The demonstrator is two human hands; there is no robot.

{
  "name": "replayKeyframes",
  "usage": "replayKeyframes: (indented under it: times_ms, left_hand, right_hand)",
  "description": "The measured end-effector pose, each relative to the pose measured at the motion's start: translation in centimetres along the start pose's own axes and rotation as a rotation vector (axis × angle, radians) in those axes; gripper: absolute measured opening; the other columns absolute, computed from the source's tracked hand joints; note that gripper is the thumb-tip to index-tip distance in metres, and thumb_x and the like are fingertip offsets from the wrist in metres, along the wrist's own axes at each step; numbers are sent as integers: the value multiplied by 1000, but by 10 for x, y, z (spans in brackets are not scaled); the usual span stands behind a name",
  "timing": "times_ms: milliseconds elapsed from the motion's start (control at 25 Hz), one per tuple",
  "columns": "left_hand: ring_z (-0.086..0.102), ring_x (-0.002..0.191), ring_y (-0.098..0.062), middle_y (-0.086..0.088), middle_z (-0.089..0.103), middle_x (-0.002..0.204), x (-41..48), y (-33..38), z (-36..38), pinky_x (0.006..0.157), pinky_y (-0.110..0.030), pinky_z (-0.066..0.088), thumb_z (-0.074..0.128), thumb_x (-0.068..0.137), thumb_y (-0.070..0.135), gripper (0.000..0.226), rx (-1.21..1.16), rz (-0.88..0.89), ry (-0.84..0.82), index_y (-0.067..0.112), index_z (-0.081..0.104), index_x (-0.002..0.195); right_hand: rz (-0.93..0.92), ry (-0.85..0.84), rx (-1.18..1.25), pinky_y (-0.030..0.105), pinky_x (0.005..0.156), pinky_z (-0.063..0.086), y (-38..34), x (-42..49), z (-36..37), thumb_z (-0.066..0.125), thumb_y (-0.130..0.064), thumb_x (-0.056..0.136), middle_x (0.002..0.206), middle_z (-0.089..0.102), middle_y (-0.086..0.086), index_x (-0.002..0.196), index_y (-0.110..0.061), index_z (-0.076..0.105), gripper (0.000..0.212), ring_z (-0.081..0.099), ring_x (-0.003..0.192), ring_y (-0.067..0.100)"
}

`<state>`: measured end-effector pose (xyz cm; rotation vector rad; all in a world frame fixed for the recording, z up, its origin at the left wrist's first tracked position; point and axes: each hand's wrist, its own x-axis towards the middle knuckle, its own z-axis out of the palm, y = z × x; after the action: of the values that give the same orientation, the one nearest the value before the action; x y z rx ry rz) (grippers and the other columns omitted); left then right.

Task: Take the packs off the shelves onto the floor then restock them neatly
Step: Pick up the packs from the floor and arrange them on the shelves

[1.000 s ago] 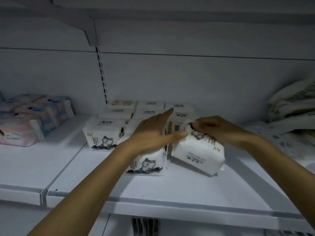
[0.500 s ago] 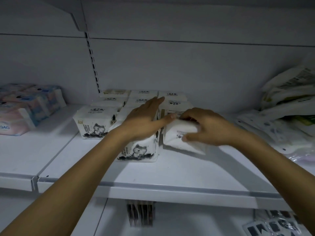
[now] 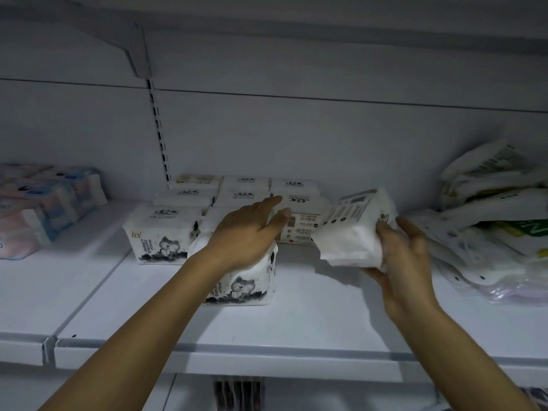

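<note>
White tissue packs with a cat drawing stand in rows on the white shelf (image 3: 311, 318). My left hand (image 3: 249, 232) rests flat on top of the front pack (image 3: 246, 289), fingers pointing toward the back rows (image 3: 246, 191). Another pack (image 3: 160, 235) stands at the front left of the group. My right hand (image 3: 403, 253) grips one white pack (image 3: 353, 229), tilted and lifted off the shelf, to the right of the rows.
Pink and blue packs (image 3: 44, 203) lie on the left shelf section. A loose heap of flat pouches (image 3: 489, 221) fills the right end. The upper shelf bracket (image 3: 139, 51) hangs overhead. More goods (image 3: 238, 394) show below the shelf edge.
My right hand has lifted its pack off the shelf and swung it out to the right, turning it. My left hand stays on the front pack.
</note>
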<state>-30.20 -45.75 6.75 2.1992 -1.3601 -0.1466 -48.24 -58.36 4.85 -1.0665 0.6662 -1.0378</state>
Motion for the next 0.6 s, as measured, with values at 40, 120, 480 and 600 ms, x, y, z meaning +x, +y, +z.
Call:
replayKeyframes:
  times_ms: [40, 120, 480, 600]
  left_hand:
    - [29, 142, -14, 9, 30, 155, 0, 0, 0, 111, -31, 22, 24, 91, 66, 67, -1, 6, -1, 34, 22, 150]
    - [36, 137, -15, 12, 36, 151, 1, 0, 0, 109, -34, 30, 34, 83, 76, 75, 59, 29, -19, 36, 29, 147]
    - [32, 139, -11, 11, 38, 150, 5, -10, 6, 113, -42, 29, 42, 79, 77, 63, 125, 100, -20, 48, 47, 134]
    - [38, 135, -12, 13, 40, 149, 2, -13, 11, 109, -43, 35, 32, 74, 83, 81, 127, 101, 19, 41, 35, 142]
  right_hand:
    - [5, 3, -28, 33, 68, 53, 4, -7, -4, 60, -21, 92, 104, 63, -3, 126, -27, 45, 37, 63, 91, 15]
    - [-56, -24, -195, 31, 69, 50, 13, -20, -10, 62, -18, 91, 96, 61, -2, 121, -24, 52, 32, 61, 87, 17]
    - [-980, -663, -1411, 41, 113, 25, 11, 22, 2, 78, -37, 73, 148, 43, -1, 145, -27, 36, 84, 39, 136, 23]
    - [-1005, -383, -1534, 39, 82, 47, 29, 27, 18, 81, -45, 60, 113, 67, 4, 122, -19, 61, 70, 62, 96, 30]
